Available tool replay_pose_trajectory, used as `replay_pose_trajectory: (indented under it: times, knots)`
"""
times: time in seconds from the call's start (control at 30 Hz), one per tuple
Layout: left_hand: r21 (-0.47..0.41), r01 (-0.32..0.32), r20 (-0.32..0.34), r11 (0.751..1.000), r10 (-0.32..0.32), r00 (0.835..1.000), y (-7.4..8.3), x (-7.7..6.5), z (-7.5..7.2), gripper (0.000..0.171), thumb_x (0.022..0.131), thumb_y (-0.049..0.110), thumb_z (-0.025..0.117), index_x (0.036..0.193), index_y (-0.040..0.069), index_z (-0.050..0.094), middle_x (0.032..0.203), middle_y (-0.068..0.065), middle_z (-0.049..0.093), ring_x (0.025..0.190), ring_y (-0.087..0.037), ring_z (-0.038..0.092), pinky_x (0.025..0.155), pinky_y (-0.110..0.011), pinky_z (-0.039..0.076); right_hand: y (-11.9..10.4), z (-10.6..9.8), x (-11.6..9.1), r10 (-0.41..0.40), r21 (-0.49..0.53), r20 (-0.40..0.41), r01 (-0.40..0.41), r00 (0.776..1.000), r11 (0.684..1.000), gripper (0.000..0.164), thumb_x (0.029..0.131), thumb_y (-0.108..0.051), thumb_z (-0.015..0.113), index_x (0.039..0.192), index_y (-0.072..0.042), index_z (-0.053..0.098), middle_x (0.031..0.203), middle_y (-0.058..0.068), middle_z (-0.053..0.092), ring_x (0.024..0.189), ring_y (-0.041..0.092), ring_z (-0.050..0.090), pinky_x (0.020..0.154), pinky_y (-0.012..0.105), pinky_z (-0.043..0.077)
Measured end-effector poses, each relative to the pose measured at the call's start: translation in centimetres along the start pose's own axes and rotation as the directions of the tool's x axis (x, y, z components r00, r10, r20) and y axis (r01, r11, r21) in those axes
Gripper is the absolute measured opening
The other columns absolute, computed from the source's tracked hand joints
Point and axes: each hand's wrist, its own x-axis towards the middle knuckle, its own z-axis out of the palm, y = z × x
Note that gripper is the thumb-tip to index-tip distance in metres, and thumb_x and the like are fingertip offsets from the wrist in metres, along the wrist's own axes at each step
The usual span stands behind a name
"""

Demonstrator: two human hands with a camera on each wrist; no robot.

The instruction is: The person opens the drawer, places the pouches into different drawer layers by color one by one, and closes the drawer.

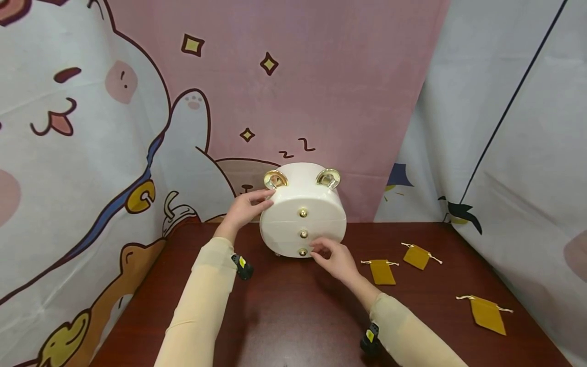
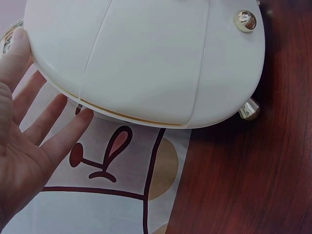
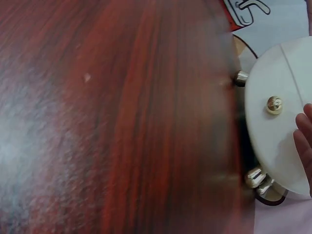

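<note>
A white rounded drawer box (image 1: pixel 282 216) stands at the back of the table, with two gold ears on top and three gold knobs down its front. My left hand (image 1: pixel 247 206) touches its upper left side; in the left wrist view the thumb lies against the box's edge and the fingers (image 2: pixel 73 131) spread out. Just right of the bottom knob (image 1: pixel 302 252) is my right hand (image 1: pixel 337 260), fingers loosely bent. The right wrist view shows those fingertips (image 3: pixel 302 139) apart from the knob (image 3: pixel 274 105), near the box front. The drawers look closed.
Three mustard drawstring pouches lie on the right of the table: one pouch (image 1: pixel 382 272) nearest the box, another pouch (image 1: pixel 417 257) behind it, a third pouch (image 1: pixel 488 314) toward the front right. A cartoon-printed cloth (image 1: pixel 357 102) hangs behind the dark red table (image 1: pixel 279 316).
</note>
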Motion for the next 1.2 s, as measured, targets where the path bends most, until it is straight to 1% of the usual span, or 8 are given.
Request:
replay_pose_trajectory:
  times: [0.07,0.2,0.3,0.53,0.67,1.0,1.2]
  knots:
    - [-0.006,0.0,0.002,1.0,0.0,1.0,0.0,0.0,0.0,0.046,0.093,0.042,0.069,0.135,0.026,0.064,0.145,0.0,0.053,0.116,-0.025,0.059,0.094,-0.045,0.051,0.2,0.1,-0.2,-0.001,-0.004,0.021,0.001,1.0,1.0,0.023,0.083,-0.009,0.081,0.105,-0.013,0.073,0.084,-0.009,0.07,0.077,0.009,0.065,0.071,0.03,0.055]
    - [-0.001,0.001,-0.007,1.0,-0.001,1.0,-0.2,0.0,0.1,0.045,0.093,0.042,0.069,0.135,0.026,0.065,0.143,0.0,0.054,0.118,-0.025,0.058,0.095,-0.044,0.05,0.6,0.4,-0.6,0.007,0.025,0.063,-0.009,0.998,1.0,0.025,0.083,-0.008,0.08,0.107,-0.012,0.072,0.085,-0.007,0.071,0.079,0.011,0.066,0.074,0.032,0.055]
    - [0.004,0.003,-0.015,1.0,-0.003,1.0,-0.2,0.1,0.1,0.044,0.093,0.042,0.069,0.134,0.026,0.066,0.142,0.0,0.055,0.118,-0.024,0.059,0.095,-0.044,0.05,0.9,0.7,-0.7,0.005,0.067,0.088,-0.011,0.996,0.998,0.027,0.083,-0.007,0.081,0.108,-0.008,0.072,0.087,-0.003,0.072,0.08,0.013,0.067,0.075,0.034,0.056]
    - [-0.002,0.006,-0.014,1.0,-0.006,1.0,-0.2,0.1,0.1,0.044,0.093,0.041,0.07,0.134,0.026,0.066,0.142,0.0,0.055,0.118,-0.025,0.059,0.095,-0.045,0.05,1.6,1.5,-0.8,0.026,0.132,0.145,-0.045,0.989,0.99,0.031,0.084,-0.008,0.08,0.113,-0.007,0.07,0.093,0.005,0.074,0.083,0.017,0.069,0.074,0.035,0.056]
    - [-0.008,0.008,-0.01,1.0,-0.008,1.0,-0.2,0.0,0.2,0.045,0.093,0.042,0.069,0.134,0.026,0.065,0.142,0.0,0.055,0.117,-0.025,0.059,0.094,-0.045,0.05,1.9,2.0,-0.7,0.041,0.146,0.143,-0.062,0.989,0.987,0.032,0.084,-0.008,0.08,0.115,-0.006,0.07,0.095,0.008,0.074,0.085,0.021,0.07,0.075,0.036,0.056]
    - [-0.016,0.008,-0.012,1.0,-0.009,1.0,-0.2,0.1,0.2,0.044,0.093,0.042,0.07,0.133,0.027,0.066,0.142,0.001,0.055,0.118,-0.025,0.059,0.095,-0.045,0.05,2.2,3.2,-0.4,0.13,0.175,0.128,-0.151,0.983,0.973,0.032,0.084,-0.006,0.08,0.115,-0.012,0.072,0.101,0.002,0.074,0.09,0.019,0.071,0.075,0.03,0.056]
    - [-0.016,0.011,-0.01,1.0,-0.011,1.0,0.0,0.0,0.1,0.044,0.092,0.043,0.07,0.134,0.027,0.066,0.142,0.001,0.055,0.118,-0.024,0.058,0.095,-0.045,0.05,2.2,3.9,-0.2,0.172,0.194,0.122,-0.194,0.977,0.962,0.03,0.084,-0.007,0.08,0.113,-0.011,0.073,0.104,0.003,0.074,0.092,0.02,0.071,0.078,0.029,0.056]
